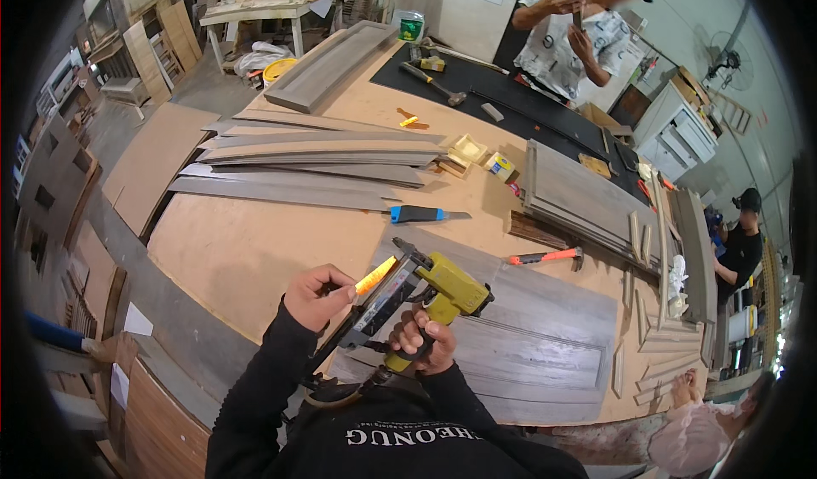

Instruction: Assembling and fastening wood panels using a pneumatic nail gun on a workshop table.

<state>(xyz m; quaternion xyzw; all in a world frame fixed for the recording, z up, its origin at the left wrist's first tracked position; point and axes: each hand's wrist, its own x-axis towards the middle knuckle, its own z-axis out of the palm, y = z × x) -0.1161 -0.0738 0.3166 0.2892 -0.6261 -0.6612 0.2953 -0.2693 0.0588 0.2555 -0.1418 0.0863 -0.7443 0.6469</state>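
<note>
Tan-topped workbench (230, 249) | far left: grey framed panel (328, 75) | left: stacked grey boards (315, 151) | middle: blue-handled cutting tool (417, 214) | near: grey panelled door (536, 347) | right: orange-handled hammer (546, 257), stacked grey panels (579, 185) | near right: thin wooden strips (619, 373) | far: black sheet (519, 105)

On the surface (213, 283), boards (298, 193) lie at the left, the saw (417, 214) before their right ends. The panel (545, 343) lies nearer, to the right, the hammer (545, 257) by its far edge, the panel stack (574, 181) beyond. The nail gun (457, 287) is in the right hand (439, 347); left of it, the strip (374, 276) is in the left hand (317, 299).
</note>
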